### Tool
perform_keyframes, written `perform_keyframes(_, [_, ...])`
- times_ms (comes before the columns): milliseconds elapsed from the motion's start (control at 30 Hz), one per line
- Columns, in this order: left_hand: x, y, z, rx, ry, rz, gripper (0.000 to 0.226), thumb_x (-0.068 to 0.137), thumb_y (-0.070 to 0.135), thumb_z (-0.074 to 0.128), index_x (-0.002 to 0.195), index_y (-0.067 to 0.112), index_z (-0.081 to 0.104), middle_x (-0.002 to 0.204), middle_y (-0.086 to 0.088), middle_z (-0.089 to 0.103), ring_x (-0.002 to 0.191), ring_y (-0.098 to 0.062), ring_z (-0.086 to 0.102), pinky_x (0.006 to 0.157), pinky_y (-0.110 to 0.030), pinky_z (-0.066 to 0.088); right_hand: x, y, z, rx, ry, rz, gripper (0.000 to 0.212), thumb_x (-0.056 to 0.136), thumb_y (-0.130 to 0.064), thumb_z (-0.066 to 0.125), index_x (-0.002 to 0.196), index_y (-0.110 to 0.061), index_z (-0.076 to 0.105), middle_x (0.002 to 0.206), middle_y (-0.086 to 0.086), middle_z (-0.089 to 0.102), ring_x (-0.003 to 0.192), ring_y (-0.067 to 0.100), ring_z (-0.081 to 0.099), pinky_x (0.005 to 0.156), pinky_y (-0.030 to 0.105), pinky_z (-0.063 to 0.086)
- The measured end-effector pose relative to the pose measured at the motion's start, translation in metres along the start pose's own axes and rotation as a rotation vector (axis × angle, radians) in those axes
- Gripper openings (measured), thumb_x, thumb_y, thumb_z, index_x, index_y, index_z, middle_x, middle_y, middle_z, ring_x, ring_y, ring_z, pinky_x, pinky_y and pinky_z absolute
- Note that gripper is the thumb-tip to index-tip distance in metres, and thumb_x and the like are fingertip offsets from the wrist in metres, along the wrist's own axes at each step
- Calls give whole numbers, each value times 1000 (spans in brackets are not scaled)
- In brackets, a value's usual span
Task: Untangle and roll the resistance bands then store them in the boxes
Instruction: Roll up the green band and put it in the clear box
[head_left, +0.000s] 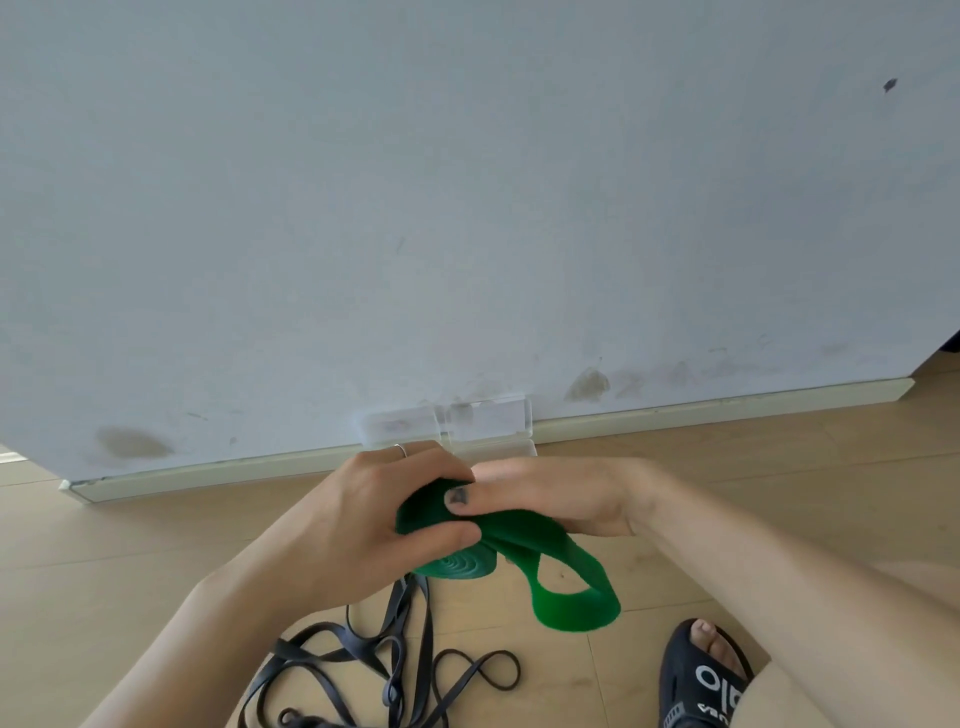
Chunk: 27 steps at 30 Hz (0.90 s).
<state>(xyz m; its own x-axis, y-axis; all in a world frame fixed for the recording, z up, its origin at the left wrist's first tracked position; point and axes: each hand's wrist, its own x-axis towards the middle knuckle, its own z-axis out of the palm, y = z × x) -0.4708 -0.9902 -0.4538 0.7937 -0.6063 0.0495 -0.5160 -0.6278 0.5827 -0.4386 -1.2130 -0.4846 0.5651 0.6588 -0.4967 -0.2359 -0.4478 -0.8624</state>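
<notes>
Left hand (384, 514) gripping green band (519, 551) coil; right hand (550, 499) pinching band beside it; loose tail trailing lower right, nearer right hand.

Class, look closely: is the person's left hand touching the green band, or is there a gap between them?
Touching. The head view shows the left hand wrapped around the rolled part of the green band, thumb pressing its side.

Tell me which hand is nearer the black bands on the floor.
Left. The left hand grips the green roll right above the black bands; the right hand holds the same green band farther right and up, away from them.
</notes>
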Motion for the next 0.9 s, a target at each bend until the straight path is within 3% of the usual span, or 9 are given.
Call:
perform_keyframes(67, [0, 1, -2, 2, -6, -15, 28, 85, 59, 64, 108, 44, 62, 98, 20, 64, 89, -8, 63, 74, -28, 52, -1, 1, -1, 32, 24, -13, 56, 88, -56, 73, 128, -17, 66, 117, 10, 72, 99, 20, 67, 90, 41, 51])
perform_keyframes(200, [7, 7, 3, 145, -105, -54, 32, 78, 58, 72, 102, 41, 59, 100, 21, 54, 87, -7, 56, 69, -20, 46, 8, 4, 5, -6, 176, 22, 69, 69, -67, 83, 115, -18, 70, 115, 10, 76, 94, 19, 71, 100, 50, 54])
perform_keyframes(333, [9, 2, -1, 46, -83, -118, 27, 80, 45, 79, 102, 39, 65, 97, 20, 58, 85, -9, 60, 69, -23, 49, 2, -3, 6, -137, 210, 35, 77, 70, -85, 68, 123, -30, 62, 105, 2, 75, 86, 12, 68, 83, 36, 55])
perform_keyframes(433, [9, -8, -4, 0, -85, -163, 27, 79, 41, 82, 100, 39, 66, 96, 20, 61, 87, -6, 62, 71, -20, 50, -2, -4, 6, -253, 282, 2, 69, 81, -81, 61, 130, -33, 54, 103, -4, 73, 71, 5, 60, 71, 26, 48])
perform_keyframes(600, [12, -13, -7, -163, -30, -204, 27, 74, 45, 84, 96, 43, 67, 91, 17, 67, 86, -7, 65, 68, -16, 50, -6, -4, -2, -81, 317, -98, 64, 79, -74, 69, 126, -33, 55, 110, 7, 69, 73, 8, 55, 62, 22, 44])
perform_keyframes(700, [14, -14, -8, -216, 14, -195, 31, 71, 54, 75, 99, 44, 67, 91, 14, 70, 87, -9, 67, 70, -22, 54, -1, 0, 2, -12, 250, -88, 74, 75, -83, 62, 122, -26, 56, 94, 11, 68, 72, 14, 50, 65, 30, 42])
perform_keyframes(733, [14, -14, -7, -232, 24, -192, 32, 71, 56, 74, 100, 44, 67, 91, 13, 71, 86, -9, 68, 71, -23, 55, -1, 1, 3, -38, 230, -92, 69, 80, -81, 57, 116, -22, 58, 87, 6, 69, 69, 11, 50, 67, 29, 41])
perform_keyframes(800, [13, -15, -6, -288, 62, -190, 30, 73, 53, 76, 100, 43, 68, 92, 12, 73, 87, -10, 69, 71, -22, 55, -3, 3, 5, -53, 174, -118, 51, 100, -65, 40, 95, -18, 59, 63, -18, 61, 57, -2, 52, 65, 16, 41])
perform_keyframes(900, [12, -13, -7, -390, 121, -178, 24, 78, 47, 77, 100, 41, 69, 93, 8, 74, 88, -12, 71, 73, -21, 56, -7, -2, 6, 35, 133, -108, 52, 109, -53, 24, 88, -23, 61, 54, -23, 58, 50, -7, 53, 59, 9, 40])
